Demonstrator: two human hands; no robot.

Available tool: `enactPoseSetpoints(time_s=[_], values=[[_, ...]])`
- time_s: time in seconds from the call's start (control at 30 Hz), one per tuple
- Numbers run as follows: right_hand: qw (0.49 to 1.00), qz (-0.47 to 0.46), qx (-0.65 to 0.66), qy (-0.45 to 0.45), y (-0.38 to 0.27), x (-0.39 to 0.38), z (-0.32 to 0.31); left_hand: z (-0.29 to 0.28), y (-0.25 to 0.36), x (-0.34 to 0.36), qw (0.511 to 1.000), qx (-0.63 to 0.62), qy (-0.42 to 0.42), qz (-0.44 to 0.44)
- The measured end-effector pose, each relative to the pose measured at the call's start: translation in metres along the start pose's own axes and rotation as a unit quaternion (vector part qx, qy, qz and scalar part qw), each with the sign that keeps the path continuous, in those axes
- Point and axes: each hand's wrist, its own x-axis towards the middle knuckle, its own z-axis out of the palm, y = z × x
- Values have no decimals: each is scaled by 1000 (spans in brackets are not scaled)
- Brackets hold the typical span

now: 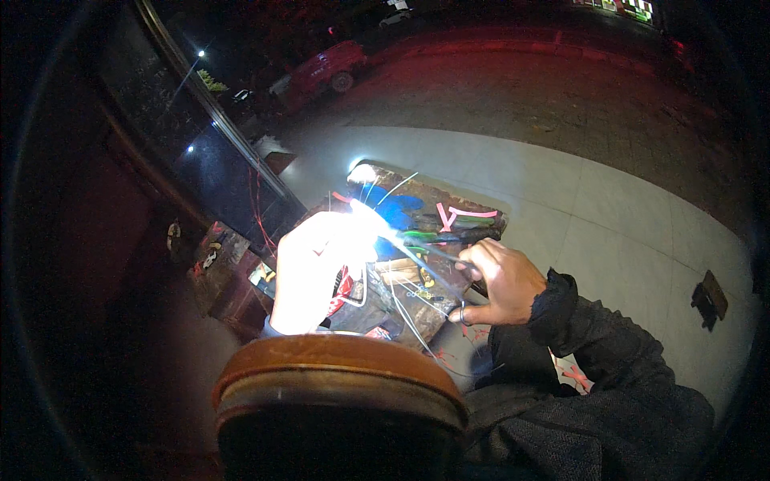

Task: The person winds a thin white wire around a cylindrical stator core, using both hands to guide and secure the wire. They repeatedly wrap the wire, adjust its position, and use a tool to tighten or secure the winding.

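A grey cable (429, 271) slants between my two hands over a cluttered wooden workbench. My left hand (309, 264) is closed round its upper end, where a strong glare washes out the fingertips. Thumb and fingers of my right hand (505, 280) pinch the lower end, and a ring-like band shows by the thumb. Thin pale wires (403, 309) hang loose beneath the cable. Just beyond my hands lies a blue glove-like thing (399, 210). Pink strips (473, 214) and a dark tool (473, 236) with green by it rest near my right fingers.
A wooden box-like block (220, 268) with small tools stands at the left, beside a dark glossy panel (216, 156). A rounded brown padded edge (337, 353) fills the near middle. On the pale tiled floor (609, 216) lies a small dark object (709, 300). A red vehicle (329, 68) stands far off.
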Motion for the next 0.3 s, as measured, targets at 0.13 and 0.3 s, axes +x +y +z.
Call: enactPoseSetpoints(time_s=[0.13, 0.3], values=[[1000, -24, -12, -1, 0, 3, 13, 1, -1, -1, 1000, 7, -11, 6], [995, 36, -23, -85, -1, 0, 14, -12, -3, -5, 999, 11, -24, -27]])
